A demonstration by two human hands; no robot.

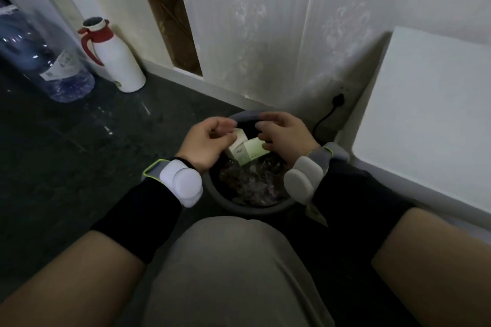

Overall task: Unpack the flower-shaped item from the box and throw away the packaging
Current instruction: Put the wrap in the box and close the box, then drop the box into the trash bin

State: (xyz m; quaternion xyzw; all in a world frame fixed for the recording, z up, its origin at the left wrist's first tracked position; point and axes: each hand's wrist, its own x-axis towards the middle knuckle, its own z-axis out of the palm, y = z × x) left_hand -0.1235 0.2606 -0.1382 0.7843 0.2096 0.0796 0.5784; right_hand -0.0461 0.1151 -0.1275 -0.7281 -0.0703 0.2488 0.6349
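A small pale green and white box [245, 152] hangs just above a round grey waste bin [255, 208] that holds crumpled rubbish. My left hand [206, 142] grips the box's left side with curled fingers. My right hand [285, 138] holds its right end. Both hands are over the bin's opening. A white flap of the box sticks up between my thumbs. The flower-shaped item is not visible; the inside of the box is hidden by my fingers.
The bin stands on a dark floor in a corner, against a white wall. A black plug and cable [329, 111] sit behind it. A white cabinet [425, 114] is at the right. A white-and-red thermos [114, 58] and a large water bottle [45, 61] stand at the left.
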